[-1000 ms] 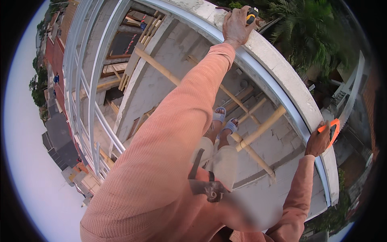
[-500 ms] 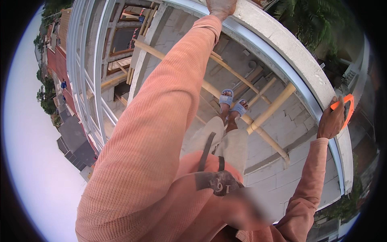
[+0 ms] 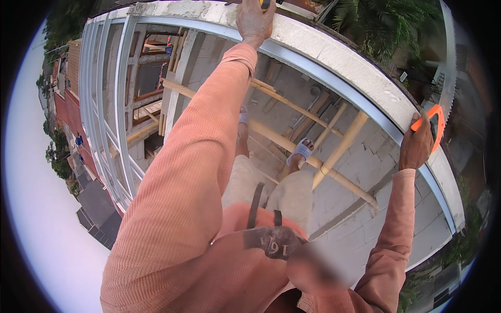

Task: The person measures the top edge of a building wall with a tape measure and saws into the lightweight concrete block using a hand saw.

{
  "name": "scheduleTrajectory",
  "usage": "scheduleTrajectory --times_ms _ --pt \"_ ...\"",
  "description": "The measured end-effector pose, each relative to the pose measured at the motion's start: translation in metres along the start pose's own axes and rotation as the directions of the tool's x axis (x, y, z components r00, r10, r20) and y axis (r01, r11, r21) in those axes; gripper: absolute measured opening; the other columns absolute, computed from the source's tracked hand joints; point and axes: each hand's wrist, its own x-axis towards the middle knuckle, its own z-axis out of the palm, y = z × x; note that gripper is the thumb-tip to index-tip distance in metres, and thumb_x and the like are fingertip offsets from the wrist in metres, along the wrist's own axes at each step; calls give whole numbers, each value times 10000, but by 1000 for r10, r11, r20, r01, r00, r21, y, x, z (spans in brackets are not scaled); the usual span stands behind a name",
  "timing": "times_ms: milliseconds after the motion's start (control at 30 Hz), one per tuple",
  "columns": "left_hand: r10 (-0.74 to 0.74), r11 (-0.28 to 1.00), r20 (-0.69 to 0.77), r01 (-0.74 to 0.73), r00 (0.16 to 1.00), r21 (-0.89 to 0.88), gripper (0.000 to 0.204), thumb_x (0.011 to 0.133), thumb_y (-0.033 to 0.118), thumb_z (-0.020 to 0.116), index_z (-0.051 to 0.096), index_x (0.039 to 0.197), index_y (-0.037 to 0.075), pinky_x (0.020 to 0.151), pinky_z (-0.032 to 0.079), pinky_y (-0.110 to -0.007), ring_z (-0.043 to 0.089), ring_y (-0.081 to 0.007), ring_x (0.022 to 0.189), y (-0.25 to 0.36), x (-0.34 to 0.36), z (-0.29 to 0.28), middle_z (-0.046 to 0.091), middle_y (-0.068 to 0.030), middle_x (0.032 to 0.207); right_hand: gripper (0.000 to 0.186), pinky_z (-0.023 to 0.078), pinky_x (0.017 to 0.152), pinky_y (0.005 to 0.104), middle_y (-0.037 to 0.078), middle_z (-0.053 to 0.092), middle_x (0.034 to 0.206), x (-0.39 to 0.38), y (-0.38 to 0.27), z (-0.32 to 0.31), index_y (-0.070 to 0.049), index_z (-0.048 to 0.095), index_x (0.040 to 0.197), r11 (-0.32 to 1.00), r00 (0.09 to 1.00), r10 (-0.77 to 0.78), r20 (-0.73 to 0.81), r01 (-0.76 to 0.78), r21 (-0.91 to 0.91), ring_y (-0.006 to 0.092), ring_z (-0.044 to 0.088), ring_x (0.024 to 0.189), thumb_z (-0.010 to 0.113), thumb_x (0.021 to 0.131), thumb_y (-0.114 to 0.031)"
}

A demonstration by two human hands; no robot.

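My left hand (image 3: 254, 23) is up on the pale concrete wall top (image 3: 339, 47), fingers wrapped round a yellow-and-black tape measure (image 3: 265, 5), which is mostly hidden at the frame's top. Just inside the wall runs a silver metal channel (image 3: 323, 63). Lower on the right, my right hand (image 3: 417, 138) grips the orange handle (image 3: 437, 133) of a handsaw, resting against that same wall top; its toothed blade (image 3: 448, 83) points up past the wall's outer side. Below me, my sandalled feet (image 3: 300, 152) are on or among bamboo poles (image 3: 342, 151); the left one is half hidden behind my arm.
Long silver metal trusses (image 3: 122, 99) stand on the left. Far below are block walls (image 3: 365, 219), loose boards and framed openings (image 3: 148, 78). Palm fronds (image 3: 381, 26) lie beyond the wall. Red roofs (image 3: 78, 120) with small distant figures show at far left.
My left hand has shifted left along the wall top with the tape measure. My feet have moved apart, the left one leftward. The saw stays in my right hand.
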Motion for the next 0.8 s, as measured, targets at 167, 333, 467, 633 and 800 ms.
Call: scheduleTrajectory --times_ms 167,333,467,633,800 --pt "13 995 -34 -10 999 95 531 978 386 666 526 1415 119 935 477 -480 598 -360 1109 1 0 3 627 -149 1175 429 497 997 432 53 714 1185 5 -15 -4 -165 573 1369 989 995 90 -30 -86 119 295 676 1113 637 954 -77" --pt "-41 996 28 39 999 78 539 963 445 661 516 1399 162 989 446 -490 597 -360 1064 1 -2 -5 606 -141 1142 614 497 1018 411 10 711 1137 39 -135 0 -211 587 1358 989 973 -81 -214 105 102 236 669 1125 685 804 34" --pt "-16 999 61 13 998 42 563 914 364 731 481 1380 171 1063 384 -425 581 -267 1106 9 -3 -4 598 -96 1137 621 486 1008 391 -18 711 1146 61 -229 21 -257 597 1339 988 968 -94 -235 119 96 205 679 1082 721 779 -19" --pt "-17 995 -14 16 1000 -97 596 866 277 782 474 1360 148 1055 384 -424 592 -249 1086 6 -4 -6 592 -84 1073 566 511 938 396 -38 712 1129 75 -283 45 -285 598 1328 1000 997 -23 -78 21 -14 212 690 1049 713 805 -100" --pt "-75 982 28 79 997 -172 695 794 261 843 458 1362 149 1098 349 -438 581 -263 1107 13 -2 -10 556 -93 1121 450 545 869 438 -16 716 1184 76 -282 60 -327 561 1364 996 981 78 -177 -85 -34 273 704 1031 620 936 -197"
